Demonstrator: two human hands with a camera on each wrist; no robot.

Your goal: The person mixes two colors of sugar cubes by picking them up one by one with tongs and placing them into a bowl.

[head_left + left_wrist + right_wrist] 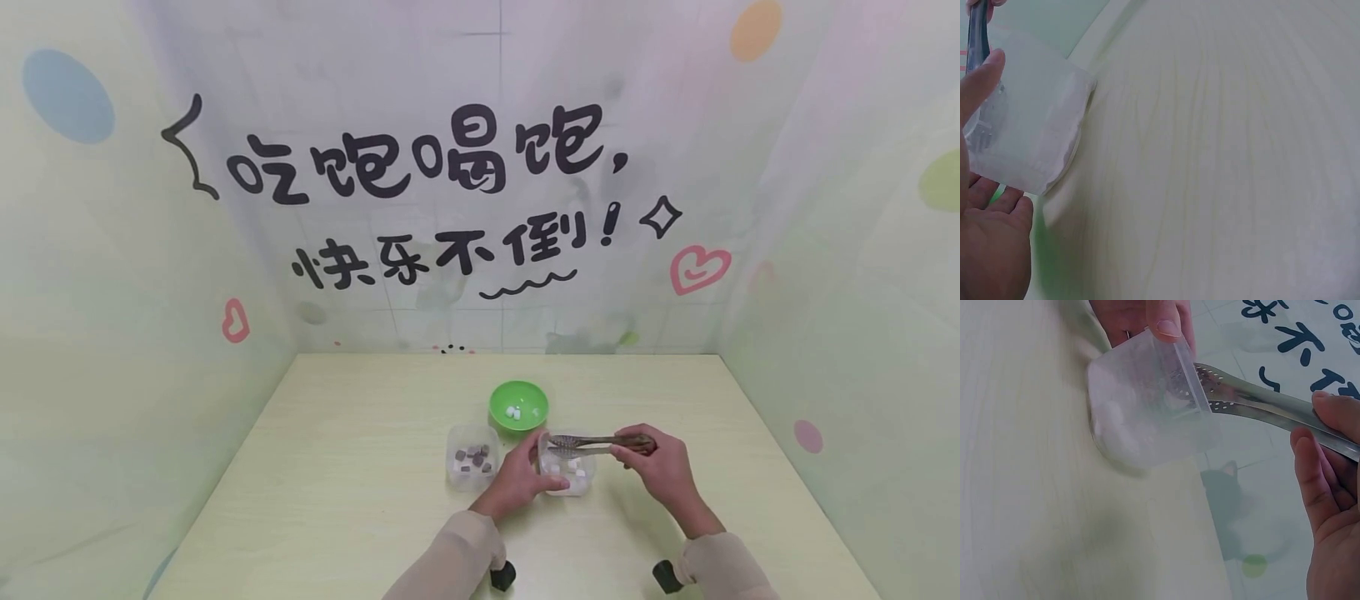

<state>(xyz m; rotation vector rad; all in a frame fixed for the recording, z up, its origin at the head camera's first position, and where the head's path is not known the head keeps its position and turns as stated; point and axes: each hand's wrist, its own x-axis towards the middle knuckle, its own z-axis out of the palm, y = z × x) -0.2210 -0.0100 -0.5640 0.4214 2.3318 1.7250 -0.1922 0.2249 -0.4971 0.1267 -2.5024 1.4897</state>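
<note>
- Down around five o'clock in the head view, that's the clear tub (567, 489) on the pale table (337, 483), with some white cubes (575, 469) lying inside it.
- Coming up from six o'clock, the left forearm angles toward one-ish, and the left hand (517, 479) holds the tub from its nine o'clock side: thumb along the near wall, fingers round the far one, so it's a proper grip on the tub.
- Over at the tub's three o'clock, the right hand (662, 468) has some metal tongs (600, 439) pinched at the handle end, thumb on one arm and fingers on the other; that forearm slants up toward eleven.
- The tongs lie almost flat, pointing to nine, perforated ends in the tub's mouth with a narrow gap between them. Can't tell if they've got a cube.
- Both wrists are in light sleeves (453, 554).
- Off the tub's ten-to-eleven there's a green bowl (517, 391) with a few small white bits (513, 412) in it.
- At nine, past the left hand, a second tub (452, 477) holds dark chunks (477, 458).
</note>
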